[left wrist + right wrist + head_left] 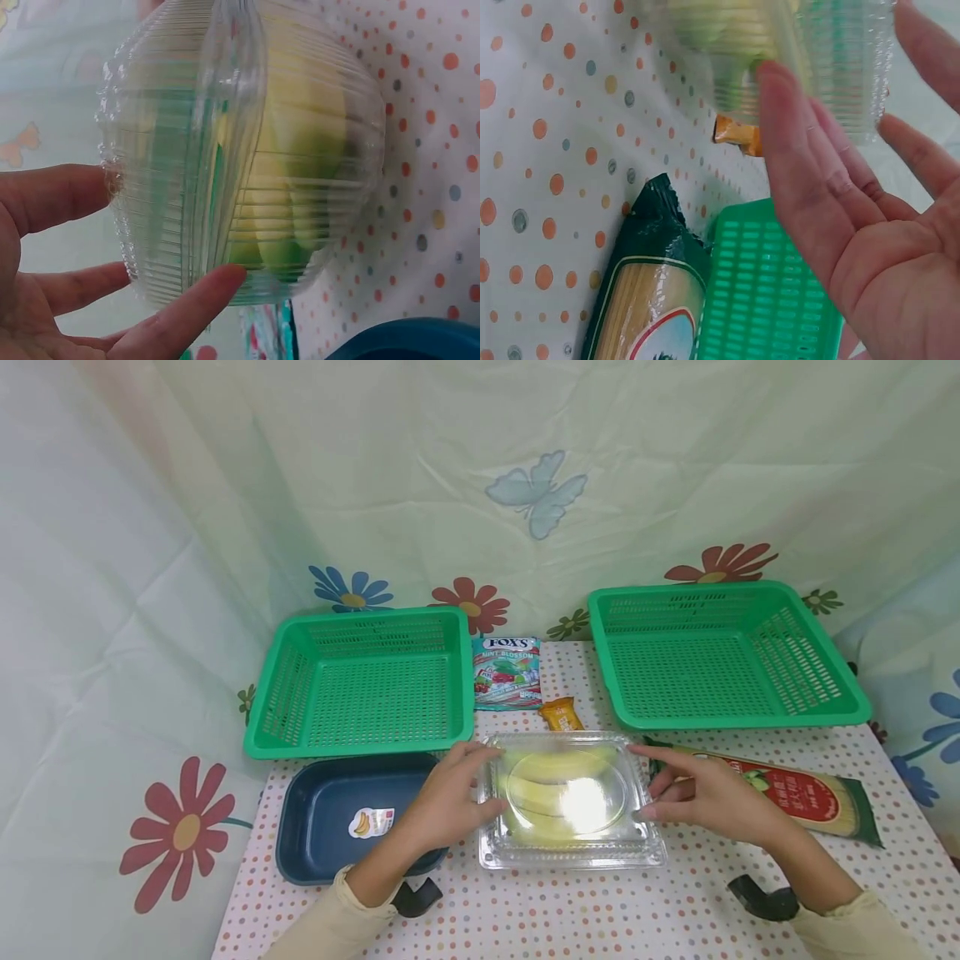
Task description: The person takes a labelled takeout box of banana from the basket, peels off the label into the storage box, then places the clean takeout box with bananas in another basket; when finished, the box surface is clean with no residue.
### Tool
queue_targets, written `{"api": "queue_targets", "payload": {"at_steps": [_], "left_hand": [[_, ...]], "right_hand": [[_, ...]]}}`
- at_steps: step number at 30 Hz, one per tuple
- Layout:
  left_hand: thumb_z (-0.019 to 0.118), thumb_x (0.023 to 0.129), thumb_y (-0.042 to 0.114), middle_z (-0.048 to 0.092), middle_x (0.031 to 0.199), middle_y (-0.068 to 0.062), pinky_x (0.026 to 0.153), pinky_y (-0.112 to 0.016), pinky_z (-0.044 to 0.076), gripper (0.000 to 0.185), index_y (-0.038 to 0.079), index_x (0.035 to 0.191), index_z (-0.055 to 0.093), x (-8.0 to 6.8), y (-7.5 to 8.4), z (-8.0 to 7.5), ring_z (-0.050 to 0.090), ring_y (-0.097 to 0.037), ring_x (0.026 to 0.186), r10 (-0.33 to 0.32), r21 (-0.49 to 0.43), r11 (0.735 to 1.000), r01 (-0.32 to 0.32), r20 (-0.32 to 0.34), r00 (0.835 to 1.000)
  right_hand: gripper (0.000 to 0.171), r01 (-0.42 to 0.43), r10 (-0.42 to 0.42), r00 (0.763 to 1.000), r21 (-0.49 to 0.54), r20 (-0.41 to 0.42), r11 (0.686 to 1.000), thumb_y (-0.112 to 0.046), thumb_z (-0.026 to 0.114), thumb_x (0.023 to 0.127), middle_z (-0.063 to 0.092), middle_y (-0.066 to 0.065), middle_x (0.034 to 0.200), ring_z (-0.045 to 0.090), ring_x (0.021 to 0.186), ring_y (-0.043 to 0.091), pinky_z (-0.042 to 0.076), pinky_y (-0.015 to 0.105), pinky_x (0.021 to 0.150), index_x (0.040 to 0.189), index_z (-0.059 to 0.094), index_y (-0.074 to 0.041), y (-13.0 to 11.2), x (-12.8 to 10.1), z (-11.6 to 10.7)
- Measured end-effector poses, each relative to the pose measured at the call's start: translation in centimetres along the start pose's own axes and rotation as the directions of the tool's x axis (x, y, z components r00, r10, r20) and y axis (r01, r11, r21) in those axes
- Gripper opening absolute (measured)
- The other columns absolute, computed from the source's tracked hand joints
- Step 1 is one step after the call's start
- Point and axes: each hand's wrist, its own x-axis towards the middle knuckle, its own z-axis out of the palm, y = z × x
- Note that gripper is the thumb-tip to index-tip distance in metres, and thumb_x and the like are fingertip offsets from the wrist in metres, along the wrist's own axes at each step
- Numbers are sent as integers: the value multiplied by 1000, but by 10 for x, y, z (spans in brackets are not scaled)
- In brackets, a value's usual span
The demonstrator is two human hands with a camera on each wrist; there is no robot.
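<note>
A clear plastic clamshell box (572, 852) with bananas (536, 793) inside lies on the table between the hands, its lid down over the base. At its left side is my left hand (453, 797), with thumb and fingers extended against the lid and rim. My right hand (708, 797) is at the opposite side, fingers mostly straight along the lid's edge. In the left wrist view, fingertips touch the ribbed wall of the box (300, 180). From the right wrist, one finger overlaps the box's corner (840, 67); the exact contact is blurred.
Two green baskets (258, 739) (731, 724) stand at the back. Between them lie a Fox's candy bag (507, 675) and a small orange packet (561, 715). A dark blue tray (318, 827) with a banana sticker is at left; a noodle pack (810, 795) lies at right.
</note>
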Motion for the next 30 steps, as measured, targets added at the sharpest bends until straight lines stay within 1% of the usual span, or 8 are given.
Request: {"api": "queue_targets", "payload": {"at_steps": [4,9,12,16,19,23,25,30], "left_hand": [[78,91,25,47,153,-11,73,-27,55,60,13,145,56,-6,5,-8,63,-23,106,5,-29,1000,-6,-34,999],[77,92,27,43,157,-6,74,-24,56,59,17,146,56,-13,10,-20,60,-18,106,0,-75,997,-4,-46,999],[76,93,26,42,159,-2,77,-25,57,57,18,146,57,-16,12,-29,59,-17,106,-4,-86,996,-1,-65,998],[76,93,25,43,159,1,83,-28,59,55,20,145,57,-20,14,-41,61,-17,109,-3,-93,996,-8,-120,993],[76,94,26,44,159,1,86,-31,59,55,21,145,58,-25,16,-51,63,-18,111,2,-107,994,-19,-161,987],[75,94,27,44,158,1,89,-32,60,53,21,144,58,-33,22,-63,64,-22,116,9,-125,992,-33,-192,981],[75,95,27,44,158,1,90,-33,60,52,20,144,58,-37,26,-69,64,-23,119,9,-120,992,-36,-212,977],[73,96,26,43,159,1,91,-35,60,51,18,144,58,-41,25,-86,61,-24,122,12,-101,994,-41,-278,960]], "right_hand": [[85,37,-36,999,38,-21,999,-24,84,85,65,13,100,74,87,11,61,30,68,157,40,-15,-3,0,1],[84,72,-70,997,36,-40,997,-21,84,84,64,12,99,73,85,12,61,31,67,157,42,-16,-10,2,0],[82,97,-95,994,19,-55,995,-18,83,86,64,10,99,72,84,12,60,30,68,157,42,-16,-15,6,-2],[81,160,-159,984,14,-80,987,-11,82,86,64,8,97,70,81,14,58,30,67,156,42,-14,-26,15,-4],[79,185,-180,980,44,-90,982,-8,80,87,63,8,97,71,80,15,59,33,63,156,42,-15,-36,22,-6],[76,200,-189,978,141,-87,970,-2,76,90,61,8,97,71,80,19,62,40,62,156,41,-13,-51,28,-11],[75,208,-196,977,161,-88,965,0,75,90,60,8,98,71,79,21,62,41,63,157,41,-14,-58,31,-14],[73,239,-227,966,97,-125,966,-3,75,91,61,7,100,72,79,19,62,37,65,156,44,-16,-79,46,-16]]}}
